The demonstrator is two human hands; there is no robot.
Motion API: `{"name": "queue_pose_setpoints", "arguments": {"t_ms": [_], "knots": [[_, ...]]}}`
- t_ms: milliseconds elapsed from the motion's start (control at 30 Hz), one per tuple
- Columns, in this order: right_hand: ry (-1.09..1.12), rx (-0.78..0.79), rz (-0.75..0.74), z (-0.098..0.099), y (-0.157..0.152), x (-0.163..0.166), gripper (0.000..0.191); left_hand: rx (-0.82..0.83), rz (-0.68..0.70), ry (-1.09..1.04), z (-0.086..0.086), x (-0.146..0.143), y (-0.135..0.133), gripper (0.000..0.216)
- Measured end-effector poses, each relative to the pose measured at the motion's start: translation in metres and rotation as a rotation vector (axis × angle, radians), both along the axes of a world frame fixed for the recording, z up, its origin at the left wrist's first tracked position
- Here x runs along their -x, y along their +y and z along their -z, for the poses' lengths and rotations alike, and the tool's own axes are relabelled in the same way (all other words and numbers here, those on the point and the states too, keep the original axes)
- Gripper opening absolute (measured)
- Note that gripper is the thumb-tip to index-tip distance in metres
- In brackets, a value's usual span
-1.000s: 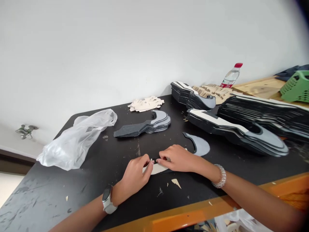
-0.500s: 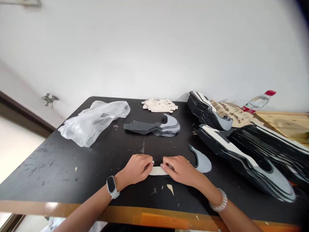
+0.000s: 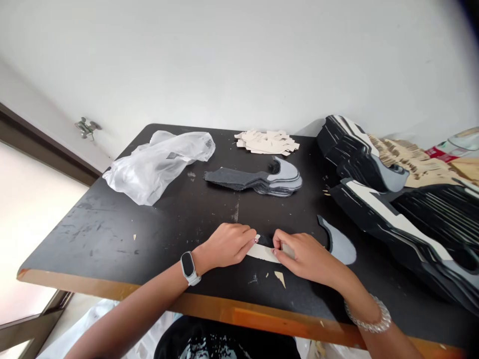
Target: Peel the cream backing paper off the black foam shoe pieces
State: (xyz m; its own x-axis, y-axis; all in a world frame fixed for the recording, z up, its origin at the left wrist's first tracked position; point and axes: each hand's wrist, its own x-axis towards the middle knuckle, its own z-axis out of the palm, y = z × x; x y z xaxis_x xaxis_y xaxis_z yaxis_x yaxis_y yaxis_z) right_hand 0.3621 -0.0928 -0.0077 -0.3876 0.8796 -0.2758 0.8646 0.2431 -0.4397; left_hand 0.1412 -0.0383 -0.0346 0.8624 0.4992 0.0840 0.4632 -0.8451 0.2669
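Observation:
A white strip (image 3: pixel 263 252) lies near the front of the black table, between my two hands. My left hand (image 3: pixel 232 244) has its fingers curled onto the strip's left part, thumb pressed against it. With thumb and forefinger, my right hand (image 3: pixel 305 254) pinches the strip further right. A black-backed, grey curved felt-like piece (image 3: pixel 341 245) shows beyond my right hand; its middle is hidden under the hands. Whether the strip is stuck to this piece I cannot tell. Small cream scraps (image 3: pixel 280 278) lie just in front of the hands.
Behind the hands lies a stack of grey-black cut pieces (image 3: pixel 258 180), with white strips (image 3: pixel 267 142) piled farther back. A crumpled plastic bag (image 3: pixel 157 167) is at left. Taller stacks of black pieces (image 3: pixel 392 224), tan strips (image 3: pixel 415 159) and a bottle (image 3: pixel 454 144) crowd the right.
The camera view has tilted down and turned left. My right hand has lifted its fingers into a pinch and sits slightly farther from the left, baring more of the strip.

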Motion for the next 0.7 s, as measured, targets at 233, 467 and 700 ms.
{"name": "queue_pose_setpoints", "arguments": {"t_ms": [233, 467, 700], "knots": [[0.017, -0.003, -0.001, 0.0012, -0.0016, -0.0028, 0.005, -0.002, 0.014, 0.051, -0.0003, -0.0029, 0.0030, 0.026], [0.031, 0.009, 0.003, 0.0025, -0.0025, -0.0052, 0.004, -0.001, 0.006, 0.063, -0.0013, -0.0047, 0.0025, 0.028], [0.003, -0.014, 0.012, 0.0058, -0.0026, -0.0033, 0.005, -0.012, -0.007, 0.102, -0.0033, -0.0065, 0.0007, 0.027]]}}
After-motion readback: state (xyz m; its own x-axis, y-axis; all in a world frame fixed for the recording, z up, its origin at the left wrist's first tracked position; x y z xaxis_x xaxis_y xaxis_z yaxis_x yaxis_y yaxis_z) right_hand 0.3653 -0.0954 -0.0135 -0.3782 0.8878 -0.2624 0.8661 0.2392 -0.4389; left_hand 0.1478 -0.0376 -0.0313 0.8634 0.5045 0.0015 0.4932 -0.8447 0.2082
